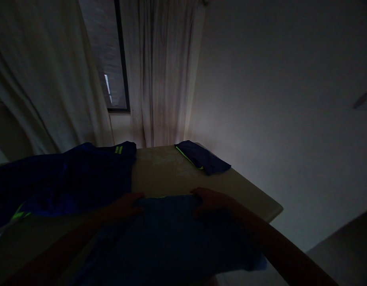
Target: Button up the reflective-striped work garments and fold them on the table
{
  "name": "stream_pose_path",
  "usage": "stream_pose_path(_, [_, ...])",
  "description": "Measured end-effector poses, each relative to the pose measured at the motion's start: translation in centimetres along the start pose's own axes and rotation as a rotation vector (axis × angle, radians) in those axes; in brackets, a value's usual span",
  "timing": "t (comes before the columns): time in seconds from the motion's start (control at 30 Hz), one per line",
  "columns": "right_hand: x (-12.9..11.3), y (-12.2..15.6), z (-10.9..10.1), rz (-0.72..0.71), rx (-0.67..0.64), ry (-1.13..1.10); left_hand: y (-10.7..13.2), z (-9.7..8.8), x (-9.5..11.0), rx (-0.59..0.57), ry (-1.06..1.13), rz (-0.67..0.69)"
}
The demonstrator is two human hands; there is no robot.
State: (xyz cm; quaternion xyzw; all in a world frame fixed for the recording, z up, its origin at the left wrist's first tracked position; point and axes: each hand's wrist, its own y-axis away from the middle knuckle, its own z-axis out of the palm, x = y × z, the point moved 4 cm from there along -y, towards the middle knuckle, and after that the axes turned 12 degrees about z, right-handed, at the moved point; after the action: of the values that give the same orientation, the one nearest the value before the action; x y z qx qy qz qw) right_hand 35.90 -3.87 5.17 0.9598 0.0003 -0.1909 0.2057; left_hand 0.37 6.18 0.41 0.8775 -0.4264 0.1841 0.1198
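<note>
A dark blue garment [168, 234] lies spread on the pale table [162, 171] in front of me. My left hand [125, 204] rests on its far left corner, and my right hand [211, 200] rests on its far right corner. Both hands lie on the cloth's far edge with fingers curled over it; the dim light hides whether they pinch the fabric.
A pile of dark blue clothes with neon green trim [67, 178] covers the table's left side. A small folded blue piece with a green stripe [201, 157] sits at the far right corner. Curtains [162, 71] and a window [107, 55] stand behind; a wall [290, 99] is right.
</note>
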Motion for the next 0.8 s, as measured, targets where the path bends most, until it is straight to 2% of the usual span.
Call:
stream_pose_path(0.17, [-3.6, -2.8, 1.6, -0.085, 0.060, -0.011, 0.0, 0.1, -0.1, 0.167, -0.134, 0.060])
stream_pose_path(0.33, [-4.7, -4.5, 2.0, -0.073, -0.029, 0.003, 2.0, -0.7, 2.4, 0.347, -0.234, 0.035])
stream_pose_path(0.43, [-5.0, -4.2, 2.3, -0.140, -0.137, -0.061, 3.6, -1.1, 4.1, 0.480, -0.300, -0.015])
stream_pose_path(0.57, [-5.6, -2.5, 2.1, -0.276, -0.105, -0.150, 7.0, -1.3, 4.2, 0.678, -0.308, -0.124])
stream_pose_path(0.63, [-5.4, -1.7, 1.5, -0.278, -0.115, -0.195, 9.3, -1.4, 3.1, 0.803, -0.259, -0.185])
stream_pose_path(0.7, [-4.8, -1.3, 0.2, -0.217, -0.104, -0.223, 11.5, -1.3, 1.6, 0.913, -0.216, -0.261])
stream_pose_path(0.8, [-3.4, -1.0, -4.3, -0.124, 0.034, -0.202, 13.2, -0.9, -0.3, 0.986, -0.195, -0.330])
